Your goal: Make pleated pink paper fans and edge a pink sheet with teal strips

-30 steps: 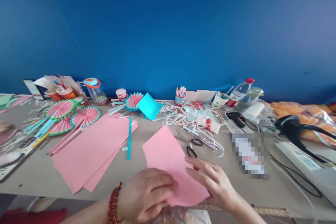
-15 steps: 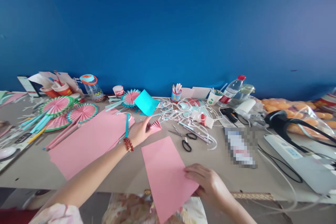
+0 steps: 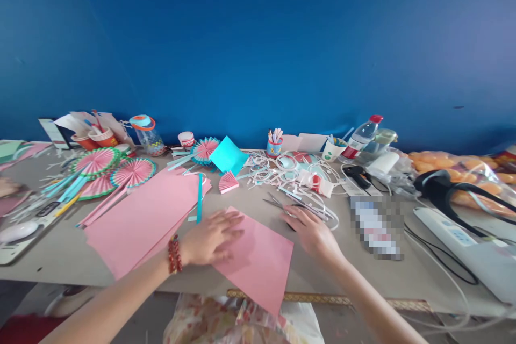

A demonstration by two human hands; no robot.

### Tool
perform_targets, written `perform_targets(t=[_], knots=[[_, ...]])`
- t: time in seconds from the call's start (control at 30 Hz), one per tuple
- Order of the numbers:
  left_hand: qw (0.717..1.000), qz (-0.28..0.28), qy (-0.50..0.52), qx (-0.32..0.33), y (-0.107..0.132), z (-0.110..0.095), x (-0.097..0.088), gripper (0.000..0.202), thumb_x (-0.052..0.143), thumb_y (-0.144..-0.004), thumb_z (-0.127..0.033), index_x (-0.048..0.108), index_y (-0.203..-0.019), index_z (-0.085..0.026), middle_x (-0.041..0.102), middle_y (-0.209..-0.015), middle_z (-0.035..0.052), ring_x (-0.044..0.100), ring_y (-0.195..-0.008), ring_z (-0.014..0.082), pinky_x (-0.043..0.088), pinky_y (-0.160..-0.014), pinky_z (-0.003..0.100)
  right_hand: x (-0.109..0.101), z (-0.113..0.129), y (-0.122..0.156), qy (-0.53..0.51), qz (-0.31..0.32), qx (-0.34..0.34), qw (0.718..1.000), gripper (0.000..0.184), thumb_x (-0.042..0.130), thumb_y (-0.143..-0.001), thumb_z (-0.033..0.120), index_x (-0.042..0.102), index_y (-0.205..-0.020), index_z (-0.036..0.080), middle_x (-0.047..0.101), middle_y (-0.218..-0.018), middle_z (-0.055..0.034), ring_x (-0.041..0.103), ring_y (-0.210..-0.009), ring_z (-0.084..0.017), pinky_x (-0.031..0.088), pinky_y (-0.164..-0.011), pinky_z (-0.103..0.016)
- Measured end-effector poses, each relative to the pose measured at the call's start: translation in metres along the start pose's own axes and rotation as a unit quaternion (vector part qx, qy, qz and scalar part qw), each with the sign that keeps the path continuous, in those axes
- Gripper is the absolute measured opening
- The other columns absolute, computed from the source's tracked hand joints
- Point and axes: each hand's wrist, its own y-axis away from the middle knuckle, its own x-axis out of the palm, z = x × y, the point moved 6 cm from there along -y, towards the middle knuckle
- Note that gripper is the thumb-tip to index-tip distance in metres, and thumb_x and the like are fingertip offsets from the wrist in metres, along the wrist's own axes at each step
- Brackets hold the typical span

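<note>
A single pink sheet of paper [image 3: 262, 258] lies on the table in front of me, its near corner jutting past the edge. My left hand [image 3: 213, 236] rests on its left side with fingers spread, holding nothing. To the right of the sheet, my right hand [image 3: 308, 228] has its fingers on the black handles of a pair of scissors [image 3: 277, 202]. The blades point away to the left, and much of the handles is covered. A small pleated pink paper fan [image 3: 228, 183] stands beyond the sheet, near a bright blue square of paper [image 3: 229, 156].
Pink sheets [image 3: 145, 215] are stacked at left, with a teal strip [image 3: 199, 199] on their right edge. Finished paper fans [image 3: 133, 172] lie behind. White strips [image 3: 278, 166] tangle at the back, near a bottle [image 3: 363, 140]. A power strip [image 3: 455, 234] is at right; another person's hand [image 3: 8, 187] shows far left.
My left hand has let go of the small pleated fan and come back onto the pink sheet. My right hand has left the sheet's edge and reached the scissors. The sheet has turned.
</note>
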Motion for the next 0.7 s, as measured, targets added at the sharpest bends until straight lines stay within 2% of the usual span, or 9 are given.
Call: perform_targets(t=[0.07, 0.17, 0.33, 0.43, 0.5, 0.53, 0.63, 0.7], knots=[[0.999, 0.031, -0.002, -0.014, 0.013, -0.012, 0.013, 0.059, 0.052, -0.094, -0.052, 0.04, -0.148, -0.029, 0.038, -0.156, 0.0089, 0.035, -0.144, 0.0281, 0.028, -0.119, 0.049, 0.005, 0.009, 0.0, -0.004, 0.004, -0.018, 1.0, 0.044, 0.043, -0.09, 0.008, 0.064, -0.127, 0.021, 0.064, -0.132, -0.0098, 0.06, -0.116, -0.026, 0.05, -0.099, -0.042], [0.997, 0.007, -0.023, -0.067, 0.024, -0.015, 0.024, 0.064, 0.048, -0.096, -0.053, 0.033, -0.152, -0.027, 0.032, -0.159, 0.0099, 0.032, -0.146, 0.028, 0.027, -0.119, 0.049, 0.018, 0.018, 0.006, 0.014, 0.019, -0.032, 0.999, 0.037, 0.048, -0.095, 0.022, 0.062, -0.13, 0.02, 0.06, -0.136, -0.0108, 0.058, -0.119, -0.027, 0.047, -0.103, -0.046], [0.992, -0.024, -0.052, -0.116, 0.019, -0.018, 0.035, 0.061, 0.048, -0.096, -0.052, 0.037, -0.15, -0.026, 0.036, -0.157, 0.0094, 0.036, -0.143, 0.0279, 0.03, -0.117, 0.049, 0.027, 0.017, 0.007, 0.072, 0.016, 0.006, 0.997, 0.04, 0.043, -0.093, 0.01, 0.064, -0.126, 0.019, 0.063, -0.133, -0.0102, 0.057, -0.12, -0.027, 0.039, -0.109, -0.049], [0.988, -0.068, -0.022, -0.139, 0.013, -0.013, 0.029, 0.056, 0.051, -0.095, -0.047, 0.044, -0.145, -0.024, 0.047, -0.15, 0.0105, 0.046, -0.135, 0.0275, 0.038, -0.113, 0.046, 0.026, 0.026, 0.0, 0.037, 0.033, 0.012, 0.999, 0.037, 0.047, -0.095, 0.018, 0.062, -0.128, 0.02, 0.062, -0.134, -0.0097, 0.057, -0.119, -0.028, 0.044, -0.105, -0.046], [0.977, -0.125, 0.003, -0.173, 0.011, 0.007, 0.013, 0.047, 0.051, -0.096, -0.043, 0.052, -0.138, -0.024, 0.055, -0.142, 0.01, 0.054, -0.127, 0.0259, 0.044, -0.108, 0.042, 0.028, 0.035, -0.005, 0.006, 0.046, 0.008, 0.999, 0.037, 0.051, -0.095, 0.025, 0.061, -0.13, 0.019, 0.06, -0.136, -0.01, 0.056, -0.12, -0.028, 0.047, -0.103, -0.045], [0.967, -0.159, 0.01, -0.2, 0.01, 0.023, 0.002, 0.042, 0.051, -0.096, -0.042, 0.055, -0.133, -0.024, 0.058, -0.138, 0.0095, 0.057, -0.123, 0.0249, 0.046, -0.105, 0.04, 0.029, 0.039, -0.006, -0.003, 0.048, 0.007, 0.999, 0.038, 0.053, -0.094, 0.026, 0.06, -0.131, 0.019, 0.06, -0.137, -0.0103, 0.055, -0.122, -0.028, 0.047, -0.103, -0.045], [0.922, -0.253, 0.014, -0.295, 0.001, 0.088, -0.038, 0.031, 0.054, -0.093, -0.037, 0.061, -0.12, -0.023, 0.067, -0.124, 0.0081, 0.061, -0.117, 0.024, 0.048, -0.102, 0.038, 0.031, 0.044, -0.009, -0.011, 0.032, 0.007, 0.999, 0.036, 0.054, -0.093, 0.024, 0.063, -0.128, 0.02, 0.06, -0.136, -0.0104, 0.054, -0.123, -0.029, 0.046, -0.104, -0.047], [0.896, -0.286, -0.003, -0.341, -0.012, 0.133, -0.062, 0.033, 0.055, -0.092, -0.037, 0.06, -0.12, -0.019, 0.066, -0.12, 0.0127, 0.062, -0.114, 0.0276, 0.05, -0.097, 0.04, 0.033, 0.043, -0.008, -0.014, 0.022, 0.005, 1.0, 0.037, 0.054, -0.092, 0.024, 0.063, -0.128, 0.021, 0.061, -0.134, -0.0102, 0.054, -0.123, -0.029, 0.046, -0.104, -0.046]])
